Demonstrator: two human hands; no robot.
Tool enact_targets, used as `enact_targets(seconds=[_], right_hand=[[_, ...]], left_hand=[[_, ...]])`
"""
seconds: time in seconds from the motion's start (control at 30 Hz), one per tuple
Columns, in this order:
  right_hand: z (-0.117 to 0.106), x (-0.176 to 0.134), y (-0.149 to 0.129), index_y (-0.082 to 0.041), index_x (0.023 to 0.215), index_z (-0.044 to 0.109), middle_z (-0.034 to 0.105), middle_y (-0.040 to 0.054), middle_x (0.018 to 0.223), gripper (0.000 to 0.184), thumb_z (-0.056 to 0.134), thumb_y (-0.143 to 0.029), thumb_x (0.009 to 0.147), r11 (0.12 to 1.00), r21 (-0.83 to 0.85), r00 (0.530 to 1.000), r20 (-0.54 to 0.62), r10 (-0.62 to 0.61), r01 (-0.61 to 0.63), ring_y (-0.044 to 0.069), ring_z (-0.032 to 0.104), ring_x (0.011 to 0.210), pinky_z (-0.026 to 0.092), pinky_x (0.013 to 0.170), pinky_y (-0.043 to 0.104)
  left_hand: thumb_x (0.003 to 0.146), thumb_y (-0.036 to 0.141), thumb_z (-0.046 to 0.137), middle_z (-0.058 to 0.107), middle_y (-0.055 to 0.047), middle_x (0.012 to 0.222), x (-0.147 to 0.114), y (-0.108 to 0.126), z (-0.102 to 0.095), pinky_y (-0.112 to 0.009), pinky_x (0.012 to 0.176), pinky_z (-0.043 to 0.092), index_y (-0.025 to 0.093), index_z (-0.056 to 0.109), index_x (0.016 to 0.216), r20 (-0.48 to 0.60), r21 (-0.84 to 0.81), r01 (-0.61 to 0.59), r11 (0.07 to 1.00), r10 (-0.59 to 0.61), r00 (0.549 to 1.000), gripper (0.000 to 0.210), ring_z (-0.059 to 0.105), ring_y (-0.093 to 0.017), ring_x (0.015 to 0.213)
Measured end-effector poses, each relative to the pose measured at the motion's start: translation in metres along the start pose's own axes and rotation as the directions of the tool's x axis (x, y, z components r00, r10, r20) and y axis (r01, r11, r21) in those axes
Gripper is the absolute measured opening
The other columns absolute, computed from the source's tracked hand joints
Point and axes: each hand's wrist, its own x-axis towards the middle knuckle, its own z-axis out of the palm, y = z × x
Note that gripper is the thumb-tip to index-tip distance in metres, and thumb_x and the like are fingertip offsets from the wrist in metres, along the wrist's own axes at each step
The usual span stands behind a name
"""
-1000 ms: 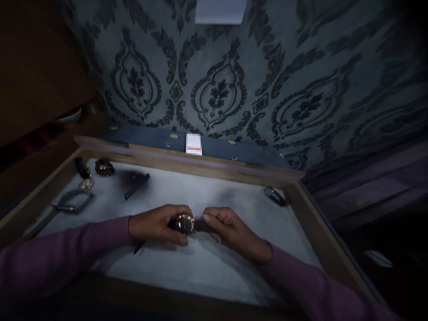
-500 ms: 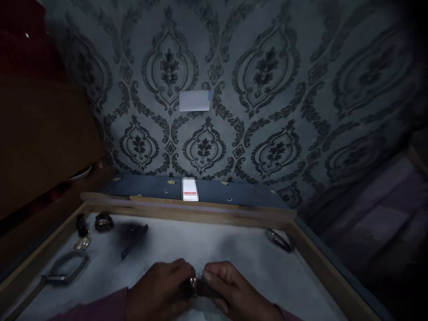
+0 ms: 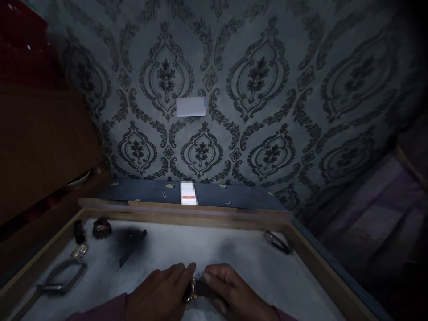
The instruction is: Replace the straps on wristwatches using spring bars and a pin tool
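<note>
A wristwatch with a gold-coloured case and a dark strap is held between my hands, low over the white tray floor. My left hand is closed around the case side, its fingers covering most of the dial. Pinched between thumb and curled fingers of my right hand is the dark strap, which runs right from the case. Dim light leaves the strap's far end hard to make out.
A wooden-rimmed tray surrounds the work. At its left lie a gold watch, a dark watch, a grey clamp-like frame and a thin dark strip. Another watch lies far right. Beyond stands a patterned wall.
The left fingers have straightened and lifted slightly, showing more of the gold case. My right hand stays on the strap. The view has shifted a little.
</note>
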Motion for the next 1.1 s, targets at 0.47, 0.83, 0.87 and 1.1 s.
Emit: enact_targets(seconds=[0.47,0.83,0.87,1.1], right_hand=[[0.000,-0.003,-0.016,-0.020,0.064,0.046,0.038,-0.0104,0.039,0.061,0.052,-0.079,0.075,0.985,-0.170,0.995,-0.101,0.022,-0.039,0.004,0.024,0.030,0.014,0.032,0.019],[0.003,-0.010,-0.025,-0.021,0.065,0.041,0.044,-0.0043,0.049,0.057,0.033,-0.071,0.091,0.867,-0.487,0.976,-0.118,-0.181,0.102,0.010,0.042,0.041,0.033,0.044,0.022],[0.003,-0.010,-0.025,-0.021,0.064,0.041,0.046,-0.0027,0.052,0.056,0.031,-0.067,0.093,0.831,-0.540,0.969,-0.106,-0.223,0.133,0.011,0.045,0.046,0.035,0.048,0.023],[0.005,-0.019,-0.030,-0.020,0.067,0.043,0.051,0.0002,0.062,0.043,0.029,-0.040,0.102,0.541,-0.814,0.924,-0.013,-0.382,0.212,0.013,0.048,0.056,0.033,0.056,0.026]], left_hand=[[0.096,0.011,0.043,0.070,-0.003,0.096,-0.003,-0.010,0.000,-0.022,0.066,0.053,0.019,0.051,0.103,-0.110,-0.077,-0.083,0.994,0.074,0.991,0.013,0.069,-0.016,0.074],[0.101,0.025,0.035,0.066,0.002,0.073,-0.007,-0.011,0.001,-0.021,0.054,0.036,0.022,0.048,0.089,-0.175,-0.348,-0.102,0.932,0.043,0.984,0.018,0.059,-0.013,0.060],[0.101,0.028,0.033,0.064,0.002,0.072,-0.007,-0.012,0.000,-0.022,0.055,0.035,0.022,0.048,0.088,-0.172,-0.385,-0.100,0.917,0.034,0.984,0.021,0.058,-0.013,0.060],[0.101,0.033,0.033,0.054,0.002,0.069,-0.008,-0.017,-0.001,-0.024,0.061,0.035,0.019,0.048,0.081,-0.181,-0.525,-0.128,0.841,0.037,0.983,0.029,0.052,-0.013,0.065]])
